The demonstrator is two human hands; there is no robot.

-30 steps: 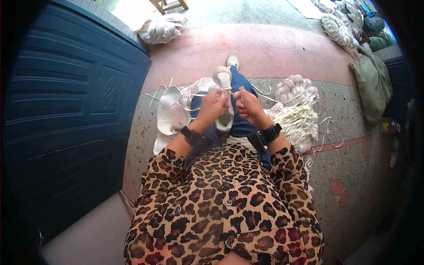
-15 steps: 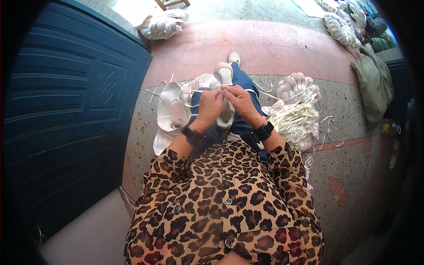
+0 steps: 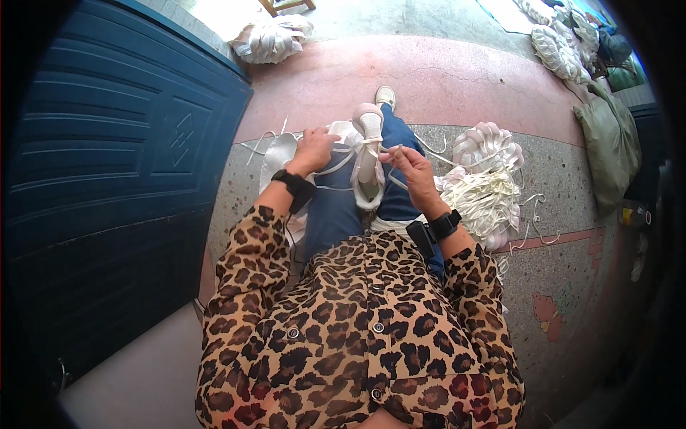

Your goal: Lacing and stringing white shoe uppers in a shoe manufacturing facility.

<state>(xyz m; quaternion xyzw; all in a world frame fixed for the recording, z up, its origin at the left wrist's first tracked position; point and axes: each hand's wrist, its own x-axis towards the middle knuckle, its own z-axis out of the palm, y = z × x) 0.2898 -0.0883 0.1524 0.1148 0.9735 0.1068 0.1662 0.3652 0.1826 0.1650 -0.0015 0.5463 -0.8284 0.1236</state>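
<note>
A white sneaker (image 3: 368,166) with a pale pink toe lies across my lap, its toe pointing away from me. White shoelace (image 3: 336,169) runs through its upper eyelets and trails in loops to both sides. Left of the shoe, the fingers of my left hand (image 3: 314,149) are closed on one side of the lace; the exact grip is partly hidden. My right hand (image 3: 414,171) pinches the lace between thumb and fingers, just right of the shoe. Neither hand covers the shoe's middle.
Right of my legs lie a heap of cream laces (image 3: 480,201) and a bundle of pink-white shoe parts (image 3: 489,149). More white pieces (image 3: 275,161) rest at my left. A blue door (image 3: 136,143) stands on the left; a grey-green sack (image 3: 607,146) sits at the right.
My hands, together over the shoe before, have moved apart to left and right, drawing the lace out on both sides. More of the shoe now shows.
</note>
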